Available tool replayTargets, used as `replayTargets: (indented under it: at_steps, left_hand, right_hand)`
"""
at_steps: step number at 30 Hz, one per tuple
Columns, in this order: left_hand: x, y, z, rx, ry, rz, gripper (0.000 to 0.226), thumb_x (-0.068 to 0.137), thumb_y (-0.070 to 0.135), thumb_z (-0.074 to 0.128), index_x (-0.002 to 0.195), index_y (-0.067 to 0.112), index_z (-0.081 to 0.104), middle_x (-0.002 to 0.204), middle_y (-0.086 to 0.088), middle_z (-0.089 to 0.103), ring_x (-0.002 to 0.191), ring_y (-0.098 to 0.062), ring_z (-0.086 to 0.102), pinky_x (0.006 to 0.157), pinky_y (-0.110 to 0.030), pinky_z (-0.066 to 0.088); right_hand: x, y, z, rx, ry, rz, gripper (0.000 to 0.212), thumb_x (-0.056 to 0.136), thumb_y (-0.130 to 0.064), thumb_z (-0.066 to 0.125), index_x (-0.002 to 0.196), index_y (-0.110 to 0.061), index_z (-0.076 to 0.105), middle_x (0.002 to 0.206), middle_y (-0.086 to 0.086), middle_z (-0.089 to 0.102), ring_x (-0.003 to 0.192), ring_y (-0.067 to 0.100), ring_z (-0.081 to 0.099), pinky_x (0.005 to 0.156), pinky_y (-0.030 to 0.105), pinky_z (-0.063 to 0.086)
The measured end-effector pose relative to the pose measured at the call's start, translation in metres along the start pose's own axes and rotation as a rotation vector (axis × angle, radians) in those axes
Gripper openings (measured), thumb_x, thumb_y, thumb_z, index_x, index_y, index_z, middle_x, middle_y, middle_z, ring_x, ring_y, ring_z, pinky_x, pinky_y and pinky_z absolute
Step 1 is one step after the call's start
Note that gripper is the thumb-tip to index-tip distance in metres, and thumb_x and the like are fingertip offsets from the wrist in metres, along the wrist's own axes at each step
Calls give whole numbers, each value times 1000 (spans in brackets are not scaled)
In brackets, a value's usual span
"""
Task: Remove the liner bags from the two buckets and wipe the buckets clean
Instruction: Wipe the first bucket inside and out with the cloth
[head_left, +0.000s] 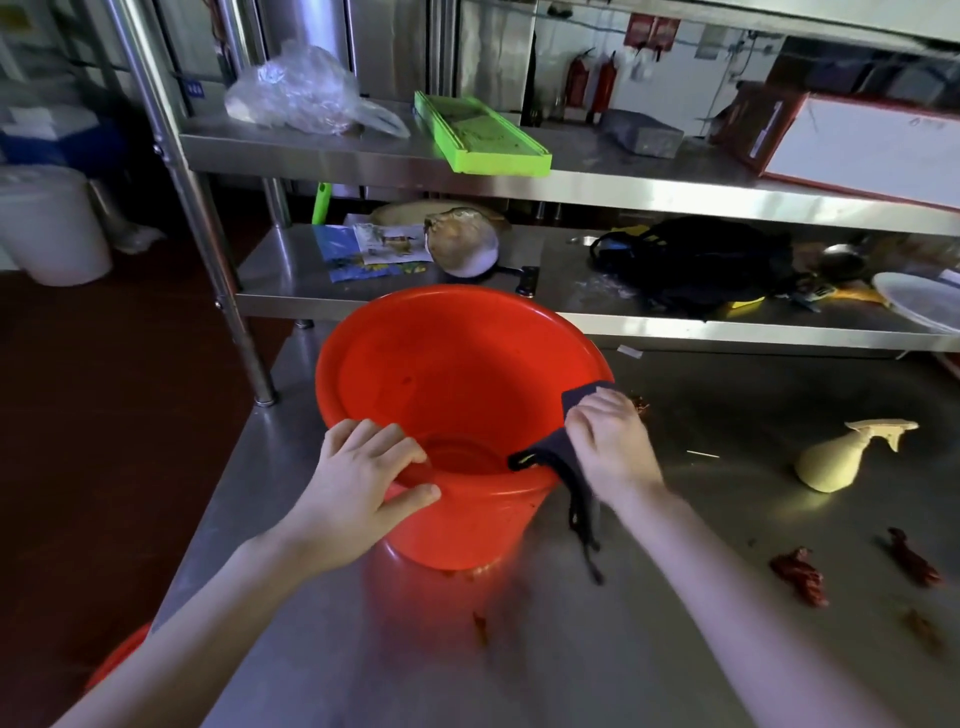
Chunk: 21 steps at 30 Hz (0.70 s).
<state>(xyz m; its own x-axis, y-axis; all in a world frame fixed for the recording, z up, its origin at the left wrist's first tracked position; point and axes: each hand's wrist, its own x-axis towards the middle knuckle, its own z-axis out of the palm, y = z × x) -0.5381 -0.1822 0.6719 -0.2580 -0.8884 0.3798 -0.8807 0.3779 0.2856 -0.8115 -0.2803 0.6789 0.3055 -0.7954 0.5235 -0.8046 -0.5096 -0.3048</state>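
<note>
Steel worktop first: the stainless steel table (727, 649) carries a round red plastic bucket (441, 374), which stands near the table's left side with its mouth facing the camera. The left hand (358, 478) grips the bucket's near rim, fingers curled inside and thumb outside. The right hand (605, 441) clutches a dark grey cloth (545, 456) against the right rim, with frayed ends hanging down outside. A cream plastic spray bottle (841, 457) lies well to the right, and dried red chillies (800, 574) lie nearer.
</note>
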Motion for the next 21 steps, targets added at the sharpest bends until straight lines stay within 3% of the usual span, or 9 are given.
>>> replayTargets:
  at_steps: [2,4,6,11,14,16,18,21]
  left_hand:
    - [4,12,3,69,20,5,47,85,60,43,92,20,69,82,11,56,82,-17,53,88,-41,39]
    - [4,28,6,102,27,-20,43,80,56,49,82,17,68,73,8,58,73,-21,56,74,-38,43]
    - [4,38,4,40,34,-61,41,76,57,53,79,18,68,71,10,60,70,-20,56,70,-35,41]
    - [3,8,-23,-80,13,-5,53,83,64,49,101,19,71,96,9,68,96,-15,58,93,-37,40]
    - [-9,-24,-34,-64,-14,-28,60,82,63,48,102,12,72,107,-1,67,109,-19,60,111,-43,31]
    - [-10,-27,-30,-82,-37,-18,58,82,61,48,103,12,72,105,2,65,105,-17,60,116,-44,24]
    - [-8,-25,-24,-48,-7,23,60,84,65,47,100,12,73,96,4,63,91,-19,59,106,-41,35]
    - [-7,-24,-17,-52,67,14,64,86,70,42,91,15,74,85,7,61,77,-19,56,84,-35,41]
  right_hand:
    - [-24,-40,17,-91,127,5,36,87,-17,39,52,-13,48,55,4,51,59,27,46,68,41,45]
    - [-39,-72,28,-109,164,3,37,90,-20,42,53,-18,47,55,-2,49,59,25,46,67,38,40]
    - [-37,-75,28,-58,156,-48,40,93,-24,43,55,-16,51,56,-4,50,61,23,47,69,38,40]
    - [-3,-18,3,-8,-181,-157,47,92,-33,33,67,-10,65,68,-2,62,75,20,52,85,39,41]
    - [16,17,-3,13,-240,-159,45,92,-25,36,66,-3,66,73,4,65,84,25,55,89,34,39]
    - [28,30,-3,13,-261,-144,39,94,-15,43,67,1,66,76,8,65,87,27,56,93,24,35]
    - [32,26,-1,50,-245,-76,34,93,-4,47,65,6,63,73,13,64,85,31,56,94,14,30]
    - [15,-5,2,16,-98,55,38,85,-7,42,51,1,55,57,13,57,68,33,53,78,35,44]
